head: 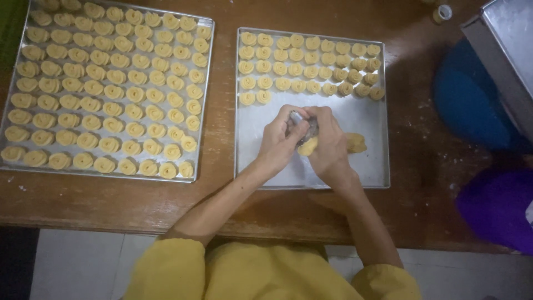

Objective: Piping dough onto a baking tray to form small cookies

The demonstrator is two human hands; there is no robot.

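Looking down from the head camera, both hands meet over the bare lower half of the right-hand metal tray [366,119], which serves as the landmark for everything else. The left hand [277,141] curls its fingers closed around the upper part of a small piping tool [304,126], a greyish piece with a metal end that shows between the two hands. The right hand [328,145] wraps closed around the same tool from the other side, and yellow dough [307,146] bulges out beneath it, just above the tray's floor. A loose lump of dough [356,143] lies on the tray just beside the right hand, toward the tray's right wall. Along the far end of this tray sit rows of piped dough rosettes [311,56]; three rows run full width, and a fourth row holds only two pieces at the tray's left wall. To the left of this tray, well apart across a strip of brown wooden desk [222,205], lies a second tray [208,33] filled edge to edge with the same rosettes. To the right of the landmark tray stand a blue round thing [472,103] and a purple one [494,205], blurred, with a metal box [508,39] beyond them. Yellow sleeves [177,272] show at the near edge of the desk.
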